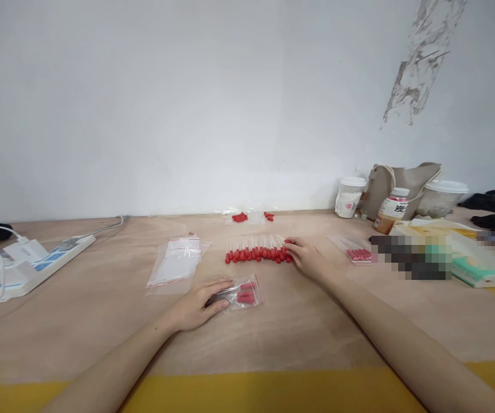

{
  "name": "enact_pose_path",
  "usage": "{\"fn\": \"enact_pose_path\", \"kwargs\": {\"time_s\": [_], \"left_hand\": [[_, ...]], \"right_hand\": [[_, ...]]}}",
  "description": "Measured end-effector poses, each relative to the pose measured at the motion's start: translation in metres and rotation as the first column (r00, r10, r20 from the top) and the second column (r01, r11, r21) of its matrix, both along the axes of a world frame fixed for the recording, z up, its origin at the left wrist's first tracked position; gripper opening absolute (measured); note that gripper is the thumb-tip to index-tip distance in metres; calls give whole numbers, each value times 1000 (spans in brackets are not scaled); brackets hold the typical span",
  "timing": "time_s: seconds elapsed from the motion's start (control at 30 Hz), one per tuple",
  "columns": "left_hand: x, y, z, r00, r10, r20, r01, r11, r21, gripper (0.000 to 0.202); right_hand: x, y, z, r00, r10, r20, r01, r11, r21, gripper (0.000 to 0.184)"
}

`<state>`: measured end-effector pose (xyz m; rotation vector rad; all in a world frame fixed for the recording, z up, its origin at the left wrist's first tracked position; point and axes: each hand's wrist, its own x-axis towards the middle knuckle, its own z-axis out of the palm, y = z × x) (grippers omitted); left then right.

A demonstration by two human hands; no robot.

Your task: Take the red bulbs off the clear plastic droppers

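My left hand lies on the table with fingers and thumb apart. It rests on the left end of a clear zip bag that has a few red pieces inside. A row of pale sticks with red rounded tips stretches across the middle of the table, tips toward me. At the row's right end my right hand has its fingertips closed on a red-tipped stick, which they partly hide.
Flat clear bags lie left of the row. Small red pieces sit on plastic by the wall. Rightward are a filled bag, a cup, a bottle and a grey bag. A power strip lies far left.
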<state>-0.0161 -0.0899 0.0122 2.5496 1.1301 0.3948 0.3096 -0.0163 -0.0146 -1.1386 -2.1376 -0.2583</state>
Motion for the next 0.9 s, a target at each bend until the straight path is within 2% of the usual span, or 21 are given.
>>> {"fn": "enact_pose_path", "kwargs": {"time_s": [0.1,0.2,0.37,0.6,0.7,0.77,0.9], "left_hand": [[0,0,-1,1000,1,2,-1,1000,2,44],[-1,1,-2,1000,1,4,-1,1000,0,44],[-1,0,-2,1000,0,1,0,1000,-3,44],[-3,1,-3,1000,5,20,-5,1000,-2,45],[-3,0,-3,1000,22,20,-22,1000,-16,47],[-2,0,-3,1000,16,15,-16,1000,-21,47],[-2,0,-2,1000,-10,9,10,1000,-27,47]], "right_hand": [[2,2,-1,993,-20,116,19,1000,15,37],[1,3,-4,994,3,108,-4,1000,3,47],[-3,4,-5,997,23,-72,-25,999,-28,39],[-9,-17,12,936,-28,-351,30,1000,1,26],[-23,-33,14,933,27,-358,-75,990,-121,16],[-35,-43,14,950,98,-296,-169,960,-223,15],[-59,-57,11,955,215,-205,-279,886,-370,15]]}}
